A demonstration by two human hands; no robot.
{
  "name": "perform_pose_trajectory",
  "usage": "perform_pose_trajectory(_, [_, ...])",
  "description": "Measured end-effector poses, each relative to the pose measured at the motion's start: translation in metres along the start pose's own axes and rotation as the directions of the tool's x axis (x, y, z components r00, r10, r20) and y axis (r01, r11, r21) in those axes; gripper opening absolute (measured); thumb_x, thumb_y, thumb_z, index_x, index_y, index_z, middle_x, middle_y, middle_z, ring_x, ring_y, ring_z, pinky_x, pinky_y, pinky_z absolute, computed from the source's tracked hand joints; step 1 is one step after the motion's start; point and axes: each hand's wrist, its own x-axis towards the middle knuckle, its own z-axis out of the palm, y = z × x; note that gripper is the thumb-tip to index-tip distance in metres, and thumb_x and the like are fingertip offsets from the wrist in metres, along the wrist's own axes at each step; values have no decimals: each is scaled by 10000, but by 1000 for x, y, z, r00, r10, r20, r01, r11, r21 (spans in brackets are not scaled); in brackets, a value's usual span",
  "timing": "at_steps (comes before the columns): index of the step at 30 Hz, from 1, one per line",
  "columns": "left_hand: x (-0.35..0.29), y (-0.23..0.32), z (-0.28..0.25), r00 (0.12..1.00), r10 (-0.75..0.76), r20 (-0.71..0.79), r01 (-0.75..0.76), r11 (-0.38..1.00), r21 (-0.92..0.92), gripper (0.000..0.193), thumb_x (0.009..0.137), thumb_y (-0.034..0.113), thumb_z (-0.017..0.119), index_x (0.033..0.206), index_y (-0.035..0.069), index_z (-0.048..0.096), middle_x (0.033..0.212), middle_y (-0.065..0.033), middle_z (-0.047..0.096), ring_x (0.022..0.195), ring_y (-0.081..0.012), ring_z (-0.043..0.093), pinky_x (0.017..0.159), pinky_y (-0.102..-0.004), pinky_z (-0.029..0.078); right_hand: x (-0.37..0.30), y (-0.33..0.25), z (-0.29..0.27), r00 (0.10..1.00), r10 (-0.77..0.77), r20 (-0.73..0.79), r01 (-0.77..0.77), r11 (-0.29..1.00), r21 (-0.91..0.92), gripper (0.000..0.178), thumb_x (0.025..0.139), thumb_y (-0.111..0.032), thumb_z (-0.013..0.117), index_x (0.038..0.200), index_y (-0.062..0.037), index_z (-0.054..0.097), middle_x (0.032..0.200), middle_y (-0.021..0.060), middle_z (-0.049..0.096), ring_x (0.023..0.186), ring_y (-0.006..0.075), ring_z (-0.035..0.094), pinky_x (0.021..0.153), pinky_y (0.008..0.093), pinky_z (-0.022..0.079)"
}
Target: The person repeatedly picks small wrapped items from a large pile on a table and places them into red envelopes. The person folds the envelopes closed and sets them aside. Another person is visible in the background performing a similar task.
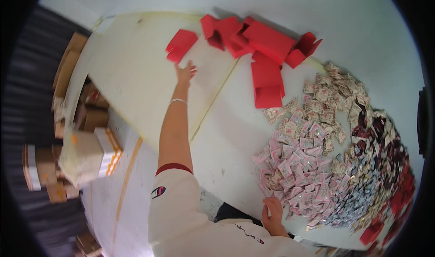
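My left hand (185,72) is stretched far across the white table, its fingers apart and holding nothing. Just beyond its fingertips lies a small red box (182,43), slightly blurred; whether they touch is hard to tell. Close to my body, my right hand (273,215) has its fingers curled at the near edge of a heap of pink-and-white packets (299,166). What those fingers hold, if anything, is hidden. Several more red boxes (269,39) lie along the far edge, some with open ends. One red box (266,82) lies nearer, beside the packets.
Cream patterned packets (324,98) are piled behind the pink ones. Blue-grey packets (358,189) and dark red packets (362,128) spread along the right. A seam crosses the table (145,76). Cardboard boxes (88,153) stand on the floor to the left.
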Motion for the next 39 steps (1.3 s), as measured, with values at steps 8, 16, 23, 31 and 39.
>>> perform_pose_trajectory(8, [142, -17, -44, 999, 11, -40, -19, 978, -206, 231, 822, 124, 594, 1002, -11, 543, 911, -128, 604, 763, -220, 621, 638, -310, 534, 17, 5, 19, 966, 212, -148, -230, 966, -116, 219, 661, 73, 551, 863, -11, 566, 809, 145, 550, 727, 312, 538, 646, 370, 441])
perform_pose_trajectory(16, [-77, 15, -14, 692, 711, -129, -668, 697, 260, 384, 815, 277, 630, 869, -101, 586, 860, -143, 619, 758, -204, 584, 690, -301, 488, -4, 6, 1, 909, 298, -291, -316, 949, -16, 303, 713, 13, 595, 1010, -29, 546, 932, 139, 551, 842, 311, 539, 706, 368, 447])
perform_pose_trajectory(23, [-347, 46, 68, 73, 600, 797, -986, -77, 148, 271, 680, 302, 741, 795, 83, 630, 821, -85, 641, 668, -274, 594, 597, -350, 479, -17, -9, -111, 935, 145, -324, -136, 989, 50, 869, 647, -193, 768, 1337, -81, 250, 1338, 178, 318, 1213, 341, 331, 958, 427, 319])
perform_pose_trajectory(31, [-634, -15, 177, 182, 464, 867, -687, 691, -225, 612, 636, 322, 778, 1075, 7, 492, 1029, -155, 576, 931, -257, 566, 819, -347, 433, -157, 43, -280, 893, 443, 75, -408, 730, 549, 794, 622, -197, 786, 1271, -57, 350, 1155, 160, 467, 1063, 297, 460, 891, 365, 371])
perform_pose_trajectory(39, [-741, -85, 241, 179, -172, 969, -445, 864, 236, 635, 636, 114, 761, 1180, 14, 449, 1093, -114, 568, 956, -202, 565, 830, -311, 438, -258, 125, -361, 925, 367, -92, -196, 673, 713, 529, 812, -255, 607, 1240, -32, 389, 1226, 105, 410, 1145, 209, 393, 958, 356, 318])
